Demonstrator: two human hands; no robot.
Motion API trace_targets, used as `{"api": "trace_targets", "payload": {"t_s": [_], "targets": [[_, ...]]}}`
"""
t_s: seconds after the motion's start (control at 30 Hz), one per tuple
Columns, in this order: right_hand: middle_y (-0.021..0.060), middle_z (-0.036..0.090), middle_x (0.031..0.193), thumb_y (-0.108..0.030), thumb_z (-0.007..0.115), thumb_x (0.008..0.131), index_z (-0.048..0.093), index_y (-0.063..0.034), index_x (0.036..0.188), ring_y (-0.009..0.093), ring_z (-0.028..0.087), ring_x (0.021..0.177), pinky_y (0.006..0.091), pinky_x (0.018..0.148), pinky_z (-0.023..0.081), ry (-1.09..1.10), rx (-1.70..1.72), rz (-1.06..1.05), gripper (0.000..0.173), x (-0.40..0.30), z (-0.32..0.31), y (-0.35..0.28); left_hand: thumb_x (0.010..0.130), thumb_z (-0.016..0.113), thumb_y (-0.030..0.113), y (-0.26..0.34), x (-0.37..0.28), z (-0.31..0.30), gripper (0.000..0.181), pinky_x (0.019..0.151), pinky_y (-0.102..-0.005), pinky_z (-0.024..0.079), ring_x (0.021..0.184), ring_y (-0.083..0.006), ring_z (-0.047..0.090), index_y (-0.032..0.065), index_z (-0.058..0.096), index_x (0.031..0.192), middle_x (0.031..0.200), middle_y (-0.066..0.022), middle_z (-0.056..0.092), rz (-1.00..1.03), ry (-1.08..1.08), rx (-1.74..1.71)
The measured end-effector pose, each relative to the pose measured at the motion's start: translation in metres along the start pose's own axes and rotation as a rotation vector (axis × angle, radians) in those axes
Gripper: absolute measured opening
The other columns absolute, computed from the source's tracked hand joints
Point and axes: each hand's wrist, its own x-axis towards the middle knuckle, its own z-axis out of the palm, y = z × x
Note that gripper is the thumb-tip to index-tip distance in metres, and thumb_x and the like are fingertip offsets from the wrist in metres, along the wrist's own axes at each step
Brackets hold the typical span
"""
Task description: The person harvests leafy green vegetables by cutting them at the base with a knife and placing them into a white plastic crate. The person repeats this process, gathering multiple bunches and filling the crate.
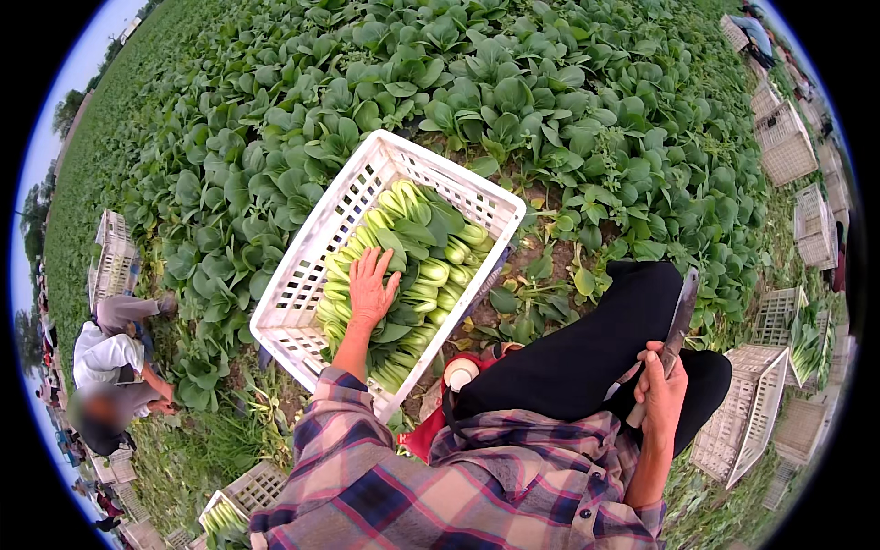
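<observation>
A white slatted plastic crate (450, 162) stands before me on the ground, tilted in my view. Inside it lie rows of bok choy (432, 273), with pale green stem bases outward and dark leaves toward the middle. My left hand (371, 285) rests flat on top of these heads, fingers spread, gripping nothing. Over my right leg, my right hand (661, 388) holds a knife (680, 316) by its light-coloured handle. Its long, dark-stained blade points up and away from me.
Growing bok choy (509, 89) fills the field ahead. A person (110, 357) crouches at the left near another crate (113, 251). Crates (739, 405) line the right side. Behind my left sleeve sits a crate (258, 488) with cut greens. A red bag (430, 430) lies beside my leg.
</observation>
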Motion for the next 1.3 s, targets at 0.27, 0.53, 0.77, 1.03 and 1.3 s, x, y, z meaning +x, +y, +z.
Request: {"api": "trace_targets", "payload": {"t_s": [0.27,0.53,0.77,1.03,1.3], "targets": [[0.0043,0.058,0.084,-0.023,0.055,0.1,0.052,-0.0017,0.119,0.002,0.04,0.05,0.0177,0.039,0.033,0.199,0.093,-0.033,0.029,0.006,-0.005,0.001,0.093,0.054,0.033,-0.009,-0.018,0.059,0.059,0.117,-0.0516,0.014,0.143,-0.0311,0.024,0.0078,0.038,0.144,0.15,-0.0132,0.035,-0.002,-0.157,0.167],[0.0089,0.057,0.083,-0.035,0.047,0.102,0.049,-0.002,0.111,0.009,0.046,0.057,0.0239,0.048,0.042,0.34,0.6,0.081,0.034,0.037,-0.047,0.052,0.094,0.053,0.036,-0.034,-0.029,0.075,0.057,0.116,-0.0519,0.015,0.143,-0.0318,0.026,0.0059,0.041,0.141,0.149,-0.0139,0.037,0.067,-0.154,0.223],[0.0061,0.053,0.077,-0.036,0.044,0.103,0.048,-0.0019,0.114,0.009,0.044,0.053,0.025,0.045,0.04,0.365,0.758,0.212,0.036,0.039,-0.082,0.114,0.099,0.047,0.038,-0.02,0.006,0.016,0.048,0.108,-0.0488,0.03,0.127,-0.0382,0.045,0.0034,0.053,0.132,0.135,-0.0221,0.051,0.046,-0.233,-0.051],[0.0069,0.056,0.074,-0.036,0.045,0.101,0.049,-0.003,0.11,0.011,0.048,0.051,0.0279,0.044,0.043,0.41,0.956,0.229,0.034,0.078,-0.099,0.14,0.098,0.054,0.018,0.115,0.053,-0.054,0.037,0.098,-0.038,0.044,0.112,-0.0282,0.058,-0.0058,0.055,0.127,0.123,-0.0193,0.061,0.141,0.07,-0.443],[0.0063,0.056,0.078,-0.035,0.045,0.102,0.05,-0.0025,0.112,0.01,0.048,0.054,0.0253,0.044,0.041,0.5,1.023,0.229,0.035,0.076,-0.145,0.155,0.093,0.061,0.018,0.406,0.072,0.056,0.041,0.094,-0.0341,0.047,0.103,-0.027,0.062,-0.0042,0.055,0.126,0.112,-0.0161,0.064,0.14,-0.769,-0.751]]}}
